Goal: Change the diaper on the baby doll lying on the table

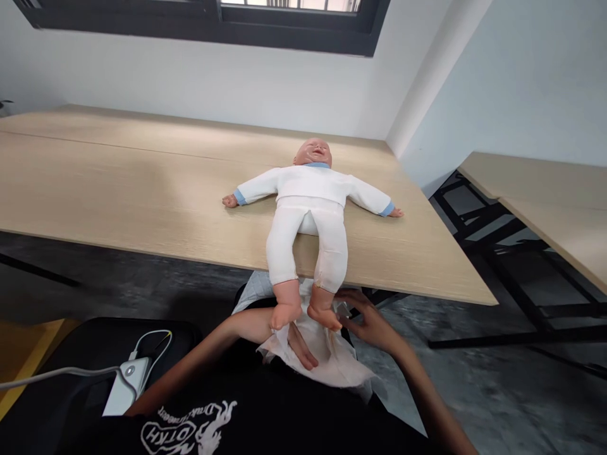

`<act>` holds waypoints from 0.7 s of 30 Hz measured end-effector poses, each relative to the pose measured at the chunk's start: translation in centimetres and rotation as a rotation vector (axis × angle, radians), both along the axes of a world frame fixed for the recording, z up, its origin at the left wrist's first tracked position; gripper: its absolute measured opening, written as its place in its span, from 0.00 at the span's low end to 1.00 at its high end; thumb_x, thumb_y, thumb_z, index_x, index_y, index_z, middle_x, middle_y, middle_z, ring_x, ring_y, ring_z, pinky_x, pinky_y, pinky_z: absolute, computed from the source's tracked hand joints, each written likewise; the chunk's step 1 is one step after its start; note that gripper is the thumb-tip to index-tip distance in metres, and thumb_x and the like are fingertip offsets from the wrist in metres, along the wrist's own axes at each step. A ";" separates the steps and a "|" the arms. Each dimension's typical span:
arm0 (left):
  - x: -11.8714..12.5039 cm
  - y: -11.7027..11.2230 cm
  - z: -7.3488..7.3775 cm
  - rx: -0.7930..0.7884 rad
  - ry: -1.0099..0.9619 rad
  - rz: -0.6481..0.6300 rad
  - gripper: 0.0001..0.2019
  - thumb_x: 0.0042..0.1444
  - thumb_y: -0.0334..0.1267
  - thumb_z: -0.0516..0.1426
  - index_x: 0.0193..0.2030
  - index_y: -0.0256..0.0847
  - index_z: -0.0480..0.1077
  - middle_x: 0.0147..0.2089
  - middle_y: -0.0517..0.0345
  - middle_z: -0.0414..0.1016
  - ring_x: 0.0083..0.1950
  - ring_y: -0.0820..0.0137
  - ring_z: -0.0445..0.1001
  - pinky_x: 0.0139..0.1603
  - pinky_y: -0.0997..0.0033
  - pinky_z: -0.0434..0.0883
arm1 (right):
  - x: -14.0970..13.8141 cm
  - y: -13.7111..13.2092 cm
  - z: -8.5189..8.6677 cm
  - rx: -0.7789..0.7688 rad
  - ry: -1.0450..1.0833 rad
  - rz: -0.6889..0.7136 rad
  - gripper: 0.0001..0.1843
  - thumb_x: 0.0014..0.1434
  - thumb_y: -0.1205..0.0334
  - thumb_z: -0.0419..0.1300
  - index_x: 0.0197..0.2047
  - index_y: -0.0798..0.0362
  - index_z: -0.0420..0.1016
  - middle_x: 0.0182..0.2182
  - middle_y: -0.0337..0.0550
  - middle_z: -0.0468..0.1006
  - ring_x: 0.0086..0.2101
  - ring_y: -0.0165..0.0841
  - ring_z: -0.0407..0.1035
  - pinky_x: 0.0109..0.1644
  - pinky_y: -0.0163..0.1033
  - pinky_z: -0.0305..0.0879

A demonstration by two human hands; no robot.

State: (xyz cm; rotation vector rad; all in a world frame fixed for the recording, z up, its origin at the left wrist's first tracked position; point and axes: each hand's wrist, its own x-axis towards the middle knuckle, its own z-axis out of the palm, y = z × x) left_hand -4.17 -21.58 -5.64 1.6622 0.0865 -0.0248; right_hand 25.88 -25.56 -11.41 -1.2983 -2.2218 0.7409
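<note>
A baby doll [310, 189] in a white suit with blue collar and cuffs lies on its back on the table, arms spread. Its bare feet hang past the front edge, over my lap. Below them a thin white sheet, apparently a disposable diaper [341, 370], lies opened out on my lap. My left hand [301, 347] reaches under the doll's foot, its fingers stretched out flat on the diaper; the foot hides part of this hand. My right hand [363, 316] curls its fingers and thumb around the diaper's edge beside the doll's other foot.
The light wooden table [118, 189] runs along the wall under a dark-framed window [208, 22]. A white power bank [126, 385] with cables rests on a black seat [85, 341] at my left. Another table [559, 202] with black legs stands at the right.
</note>
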 end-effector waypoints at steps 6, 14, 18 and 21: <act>-1.3 0.7 0.1 -0.120 0.014 0.035 0.20 0.63 0.51 0.60 0.44 0.34 0.83 0.51 0.49 0.82 0.61 0.55 0.77 0.63 0.65 0.71 | 1.4 0.5 -1.3 -0.132 -0.022 -0.079 0.16 0.64 0.67 0.60 0.54 0.50 0.81 0.51 0.49 0.79 0.53 0.42 0.73 0.60 0.49 0.71; -2.2 0.6 1.5 -0.143 -0.021 0.092 0.20 0.63 0.50 0.59 0.29 0.38 0.83 0.38 0.51 0.82 0.50 0.55 0.81 0.44 0.69 0.76 | 1.8 2.6 -4.0 -0.029 -0.128 -0.223 0.21 0.62 0.73 0.53 0.54 0.55 0.80 0.54 0.55 0.78 0.56 0.48 0.73 0.59 0.51 0.72; -2.3 1.0 1.1 -0.113 0.001 0.050 0.20 0.63 0.49 0.59 0.29 0.36 0.83 0.39 0.48 0.82 0.48 0.56 0.81 0.45 0.70 0.76 | 1.7 3.0 -4.8 0.049 -0.186 -0.254 0.23 0.62 0.74 0.51 0.56 0.55 0.78 0.57 0.57 0.76 0.58 0.50 0.71 0.58 0.51 0.72; -2.3 1.0 1.4 -0.120 -0.009 0.019 0.21 0.64 0.49 0.59 0.29 0.36 0.83 0.36 0.47 0.82 0.44 0.57 0.81 0.47 0.67 0.76 | 1.8 3.5 -5.4 0.076 -0.210 -0.278 0.20 0.65 0.71 0.50 0.55 0.57 0.78 0.57 0.60 0.76 0.57 0.52 0.72 0.57 0.53 0.71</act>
